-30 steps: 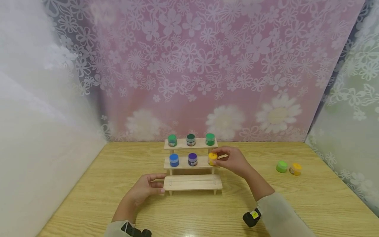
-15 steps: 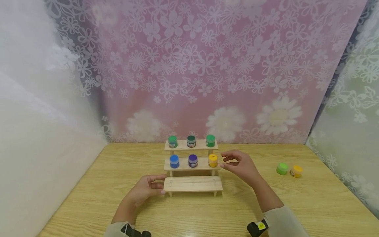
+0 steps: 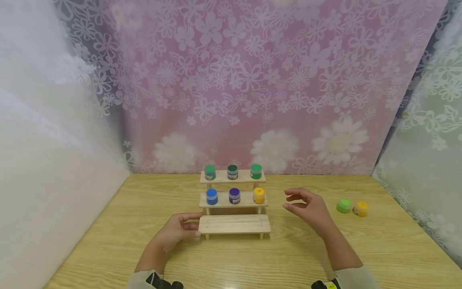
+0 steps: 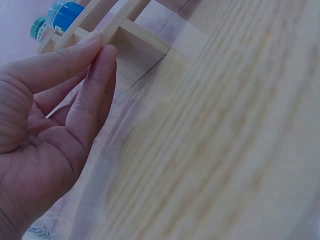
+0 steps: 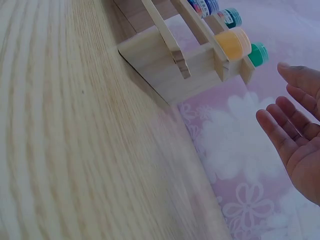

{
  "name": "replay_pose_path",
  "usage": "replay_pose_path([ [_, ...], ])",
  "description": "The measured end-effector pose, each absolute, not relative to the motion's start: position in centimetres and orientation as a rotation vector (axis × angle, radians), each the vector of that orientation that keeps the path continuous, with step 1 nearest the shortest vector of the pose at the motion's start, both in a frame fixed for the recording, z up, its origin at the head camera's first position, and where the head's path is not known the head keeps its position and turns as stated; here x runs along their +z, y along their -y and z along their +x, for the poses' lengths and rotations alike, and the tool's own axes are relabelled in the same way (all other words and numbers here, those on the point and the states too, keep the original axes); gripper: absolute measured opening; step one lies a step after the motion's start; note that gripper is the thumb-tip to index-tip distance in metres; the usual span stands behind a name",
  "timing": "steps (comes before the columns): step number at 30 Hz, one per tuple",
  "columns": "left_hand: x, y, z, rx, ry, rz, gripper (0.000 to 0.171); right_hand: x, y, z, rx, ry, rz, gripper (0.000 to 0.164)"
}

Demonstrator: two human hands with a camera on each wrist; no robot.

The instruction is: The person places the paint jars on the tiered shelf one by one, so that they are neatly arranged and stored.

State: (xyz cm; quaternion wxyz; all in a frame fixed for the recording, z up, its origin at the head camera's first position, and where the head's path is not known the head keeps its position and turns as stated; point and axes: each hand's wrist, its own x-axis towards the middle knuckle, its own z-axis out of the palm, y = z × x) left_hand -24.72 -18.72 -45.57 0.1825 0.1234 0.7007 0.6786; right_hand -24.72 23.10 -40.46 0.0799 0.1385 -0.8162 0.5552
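A three-tier wooden stand (image 3: 234, 224) sits on the table. My left hand (image 3: 177, 232) holds the left end of its lowest tier, thumb at the front corner, fingers toward the back; the left wrist view shows the thumb and fingers (image 4: 102, 62) right at the wood. Blue (image 3: 211, 196), purple (image 3: 234, 196) and yellow (image 3: 258, 195) paint jars line the middle tier. On the top tier are a green jar (image 3: 210, 172), a dark green jar (image 3: 232, 172) and another green jar (image 3: 256, 171). Right of the stand, my right hand (image 3: 311, 208) hovers with fingers loosely bent, holding nothing.
At the right of the wooden table (image 3: 231, 261), a light green jar (image 3: 343, 206) and a yellow-orange jar (image 3: 360, 208) stand side by side. A pink flowered curtain (image 3: 231, 100) hangs behind the table, with pale sheets at both sides.
My right hand has let go of the yellow jar on the middle tier and moved right, away from the stand. The left hand has stayed at the lowest tier.
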Motion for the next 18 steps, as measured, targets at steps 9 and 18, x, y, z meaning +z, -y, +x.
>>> replay_pose_path([
  [9,-45.6,18.6,-24.6,1.918,-1.971,0.336,0.065,-40.8,-25.8,-24.0,1.581,2.423,0.425,0.042],
  [18,-45.5,18.7,-24.5,1.929,-1.962,0.331,0.065,-40.6,-27.7,-23.7,1.601,2.401,0.395,0.044],
])
